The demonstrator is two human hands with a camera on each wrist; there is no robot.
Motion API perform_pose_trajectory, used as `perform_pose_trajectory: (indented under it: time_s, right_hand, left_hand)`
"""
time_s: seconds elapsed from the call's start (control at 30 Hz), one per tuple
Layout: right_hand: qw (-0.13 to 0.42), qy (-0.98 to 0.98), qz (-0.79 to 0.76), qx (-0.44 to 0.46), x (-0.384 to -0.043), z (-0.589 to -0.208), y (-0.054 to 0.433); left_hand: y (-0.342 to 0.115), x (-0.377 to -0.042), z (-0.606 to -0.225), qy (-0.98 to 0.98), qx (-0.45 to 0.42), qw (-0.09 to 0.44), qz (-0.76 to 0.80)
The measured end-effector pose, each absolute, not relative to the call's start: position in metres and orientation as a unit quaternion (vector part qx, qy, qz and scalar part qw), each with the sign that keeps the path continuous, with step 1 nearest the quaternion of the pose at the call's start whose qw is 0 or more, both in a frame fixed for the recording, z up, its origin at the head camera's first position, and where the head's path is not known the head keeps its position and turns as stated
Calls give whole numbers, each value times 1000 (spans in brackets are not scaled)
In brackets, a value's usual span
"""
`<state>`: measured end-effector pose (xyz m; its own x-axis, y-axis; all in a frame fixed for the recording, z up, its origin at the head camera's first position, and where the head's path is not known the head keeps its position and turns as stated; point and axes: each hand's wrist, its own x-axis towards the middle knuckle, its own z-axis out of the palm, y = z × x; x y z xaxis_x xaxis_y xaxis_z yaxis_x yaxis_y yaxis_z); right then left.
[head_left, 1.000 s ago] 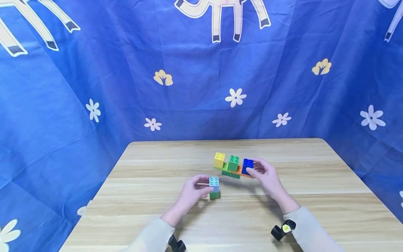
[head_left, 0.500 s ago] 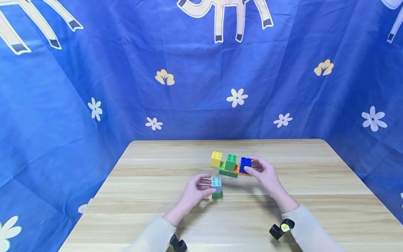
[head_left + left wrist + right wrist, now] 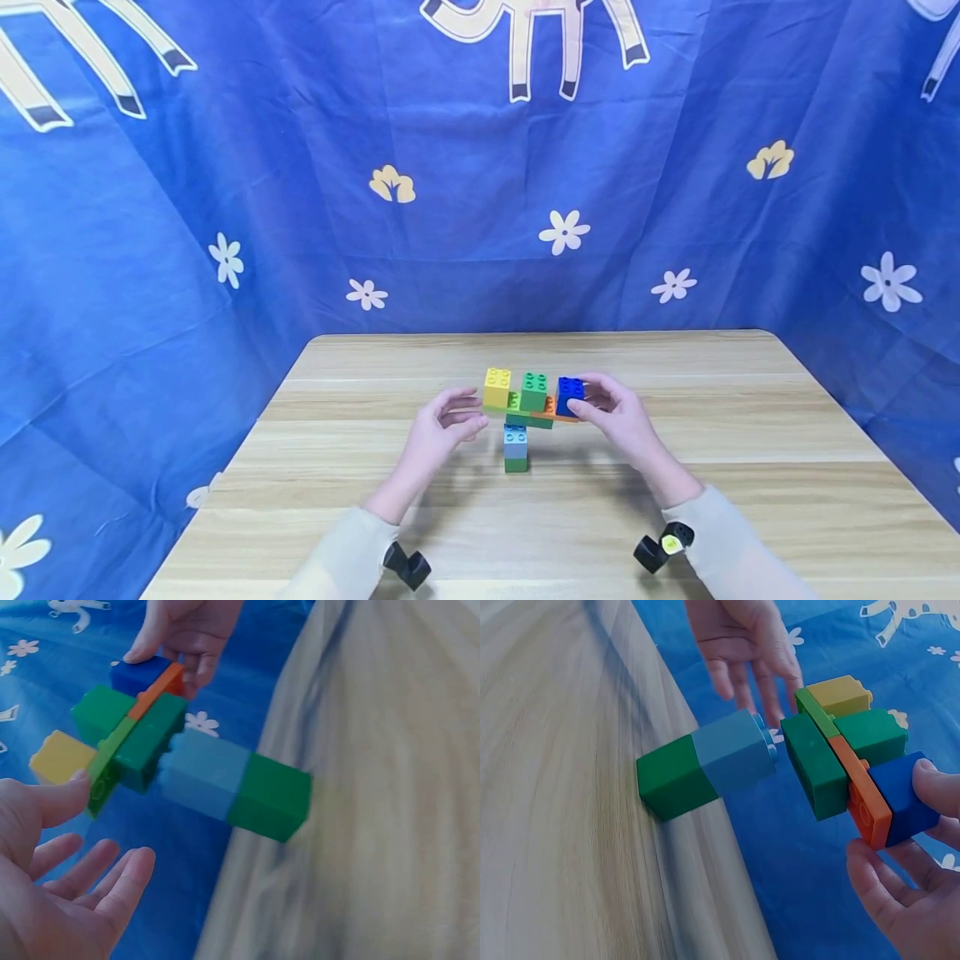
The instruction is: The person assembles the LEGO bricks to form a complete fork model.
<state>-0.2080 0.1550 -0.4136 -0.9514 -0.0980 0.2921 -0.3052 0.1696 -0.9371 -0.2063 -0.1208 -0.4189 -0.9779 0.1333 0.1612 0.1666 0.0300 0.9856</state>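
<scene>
My right hand (image 3: 621, 418) pinches the dark blue block (image 3: 569, 390) at one end of a toy brick assembly. That assembly has a yellow block (image 3: 497, 388) and a green block (image 3: 534, 392) on a lime plate (image 3: 816, 712) and an orange plate (image 3: 861, 787), with a longer green brick (image 3: 814, 766) underneath. Below it, a light blue block (image 3: 515, 445) sits on a green block (image 3: 515, 465), standing upright on the table. A small gap separates stack and assembly in the right wrist view. My left hand (image 3: 441, 427) holds nothing, its fingers spread beside the yellow end.
The wooden table (image 3: 360, 375) extends around the bricks. Behind and beside it hangs a blue curtain (image 3: 465, 242) printed with flowers and animals. Black wrist cameras are strapped at both pale sleeves (image 3: 341, 554).
My left hand has let go of the light blue and green stack and moved left and up. My right hand has carried the brick assembly left, over the stack, which stays standing.
</scene>
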Motion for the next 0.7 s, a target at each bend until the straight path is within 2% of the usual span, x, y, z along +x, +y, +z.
perform_pose_trajectory:
  time_s: [0.33,0.7]
  right_hand:
    - [63,-761,632,134,-205,-411,144]
    - [69,-755,633,154,-207,-410,136]
  left_hand:
    - [-132,-208,-400,-709,-104,3,-698]
    - [-140,-208,-394,-706,-111,-5,-700]
